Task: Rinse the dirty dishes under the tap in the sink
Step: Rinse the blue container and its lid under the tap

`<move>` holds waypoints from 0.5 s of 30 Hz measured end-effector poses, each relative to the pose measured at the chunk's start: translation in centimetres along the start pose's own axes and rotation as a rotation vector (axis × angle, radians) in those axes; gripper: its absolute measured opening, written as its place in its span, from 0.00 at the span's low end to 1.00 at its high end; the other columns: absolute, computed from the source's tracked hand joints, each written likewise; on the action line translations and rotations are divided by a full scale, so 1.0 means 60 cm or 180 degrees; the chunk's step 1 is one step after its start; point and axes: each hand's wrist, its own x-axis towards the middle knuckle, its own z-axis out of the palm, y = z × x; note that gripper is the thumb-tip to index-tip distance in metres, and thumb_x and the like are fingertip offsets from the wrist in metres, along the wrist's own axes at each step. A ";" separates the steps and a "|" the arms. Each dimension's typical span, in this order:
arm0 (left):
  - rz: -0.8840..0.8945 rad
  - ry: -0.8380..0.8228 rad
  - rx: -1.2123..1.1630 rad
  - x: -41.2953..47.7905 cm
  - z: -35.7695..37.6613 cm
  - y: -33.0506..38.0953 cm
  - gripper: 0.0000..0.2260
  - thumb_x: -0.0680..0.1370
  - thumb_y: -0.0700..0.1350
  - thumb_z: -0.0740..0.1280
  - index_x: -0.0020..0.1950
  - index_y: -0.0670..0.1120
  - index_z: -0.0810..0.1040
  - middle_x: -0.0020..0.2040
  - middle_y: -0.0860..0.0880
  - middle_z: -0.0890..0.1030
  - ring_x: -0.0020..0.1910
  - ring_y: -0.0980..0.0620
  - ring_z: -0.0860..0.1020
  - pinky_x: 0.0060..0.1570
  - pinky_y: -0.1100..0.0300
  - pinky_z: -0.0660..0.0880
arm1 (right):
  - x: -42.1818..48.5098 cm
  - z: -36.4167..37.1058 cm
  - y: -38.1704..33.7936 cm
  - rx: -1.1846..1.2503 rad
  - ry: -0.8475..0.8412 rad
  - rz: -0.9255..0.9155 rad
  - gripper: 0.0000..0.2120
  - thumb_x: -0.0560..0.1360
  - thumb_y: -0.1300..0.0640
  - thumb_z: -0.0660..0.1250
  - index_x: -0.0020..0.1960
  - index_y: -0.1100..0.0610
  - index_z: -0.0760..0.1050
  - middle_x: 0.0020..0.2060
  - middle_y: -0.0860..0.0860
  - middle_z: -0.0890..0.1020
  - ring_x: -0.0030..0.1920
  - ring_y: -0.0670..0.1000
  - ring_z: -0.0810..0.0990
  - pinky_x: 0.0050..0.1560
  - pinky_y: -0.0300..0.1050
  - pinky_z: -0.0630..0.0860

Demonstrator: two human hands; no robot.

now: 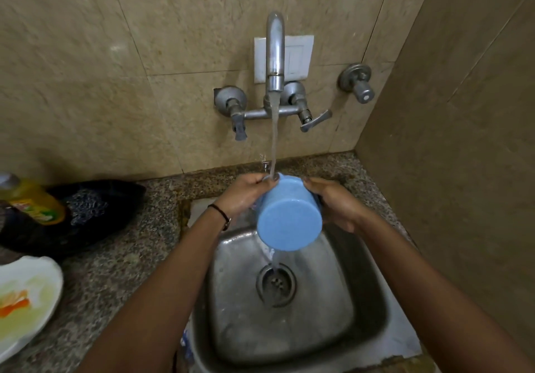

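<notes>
Over the sink, one blue cup is held on its side with the base turned toward the camera. It is gripped by both hands: the left hand is curled round the rim end, the right hand is wrapped round the far side. A thin band is worn on the left wrist. One tap is mounted on the tiled wall, with two handles; water is seen falling onto the cup rim at the left fingers and running off below into the drain. One separate valve is fixed to the right of it, and one white switch plate is half hidden behind the spout. On the surface to the left, three things are counted: one soiled white plate, one yellow bottle, one dark item, not identifiable. The sink front is blocked by both forearms.
</notes>
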 end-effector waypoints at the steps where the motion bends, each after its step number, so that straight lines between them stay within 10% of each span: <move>1: 0.0076 0.0003 0.0126 0.001 -0.004 0.006 0.13 0.77 0.52 0.66 0.54 0.44 0.82 0.46 0.45 0.83 0.42 0.49 0.81 0.45 0.55 0.76 | 0.004 0.005 -0.006 -0.0130 0.0164 -0.0253 0.14 0.81 0.54 0.57 0.59 0.59 0.76 0.47 0.58 0.80 0.43 0.54 0.78 0.42 0.47 0.74; 7: 0.0380 -0.0198 0.0150 -0.014 0.002 0.008 0.04 0.78 0.37 0.66 0.51 0.39 0.79 0.43 0.43 0.79 0.40 0.53 0.76 0.41 0.63 0.73 | 0.019 0.046 -0.034 -0.2380 0.0271 -0.1546 0.08 0.77 0.60 0.64 0.51 0.60 0.80 0.47 0.54 0.83 0.46 0.49 0.78 0.44 0.39 0.70; 15: 0.0287 0.0196 -0.0608 -0.027 0.000 -0.004 0.07 0.77 0.32 0.64 0.53 0.37 0.80 0.34 0.53 0.84 0.33 0.59 0.81 0.36 0.66 0.78 | 0.017 0.059 -0.032 -0.2387 0.0636 -0.1674 0.10 0.76 0.58 0.66 0.56 0.56 0.80 0.51 0.54 0.84 0.50 0.52 0.81 0.55 0.49 0.76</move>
